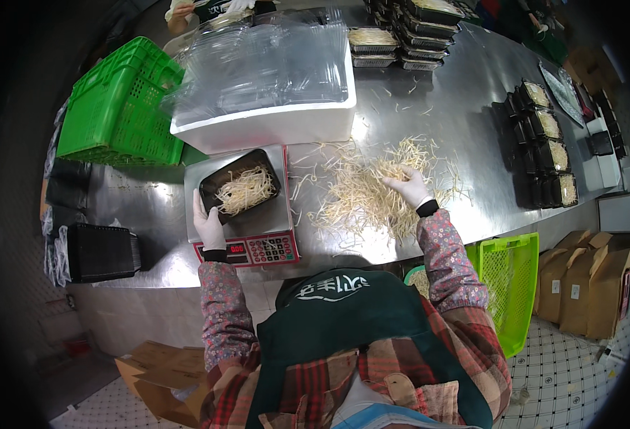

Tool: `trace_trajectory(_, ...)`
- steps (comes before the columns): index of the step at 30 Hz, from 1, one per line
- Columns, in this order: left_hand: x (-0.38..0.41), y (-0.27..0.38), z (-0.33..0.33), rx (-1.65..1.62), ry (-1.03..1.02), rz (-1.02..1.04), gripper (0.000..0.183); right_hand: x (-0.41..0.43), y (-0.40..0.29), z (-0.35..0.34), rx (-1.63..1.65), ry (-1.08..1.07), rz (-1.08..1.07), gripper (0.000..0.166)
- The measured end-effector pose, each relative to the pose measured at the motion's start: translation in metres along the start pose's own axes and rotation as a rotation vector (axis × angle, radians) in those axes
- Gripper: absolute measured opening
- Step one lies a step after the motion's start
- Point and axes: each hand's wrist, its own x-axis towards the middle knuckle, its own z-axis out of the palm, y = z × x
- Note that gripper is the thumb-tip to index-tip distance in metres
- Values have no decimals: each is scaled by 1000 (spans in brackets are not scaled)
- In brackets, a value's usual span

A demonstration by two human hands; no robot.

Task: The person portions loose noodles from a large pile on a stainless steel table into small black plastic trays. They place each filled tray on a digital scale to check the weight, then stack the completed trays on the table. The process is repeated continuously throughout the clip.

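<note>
A black plastic tray (208, 185) sits tilted on the steel platform of a digital scale (256, 228), partly filled with bean sprouts (246, 190). My left hand (208, 225), in a white glove, grips the tray's near left side, fingers along the outside and thumb at the rim. To the right of the scale, a loose heap of bean sprouts (368, 198) spreads over the steel table (454, 112). My gloved right hand (410, 186) is at the heap's right side, its fingers closed around some sprouts. The fingertips are partly hidden among the strands.
A white foam box (272, 126) with clear plastic lids (261, 69) stands behind the scale, beside a green crate (122, 107). Empty black trays (103, 252) lie at left. Filled trays (427, 32) are stacked at the back, others (553, 145) at right. Gloved hands (240, 5) of another person show behind.
</note>
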Motion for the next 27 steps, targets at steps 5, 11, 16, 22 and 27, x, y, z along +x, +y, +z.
trace_trajectory(5,-15,-10,4,-169,-5,-7,69,6,-124,37,185,-270,-118,39)
trace_trajectory(11,-28,18,18,-148,-16,-16,69,20,-209,154,-94,-699,-445,42)
trace_trajectory(16,-36,18,18,-140,65,-39,63,41,-181,232,-710,-620,-873,60)
trace_trajectory(22,-34,4,5,-79,42,44,58,37,-144,225,-753,-158,-841,61)
trace_trajectory(27,-31,13,15,361,79,313,50,-10,-111,283,-1014,-381,-1009,58)
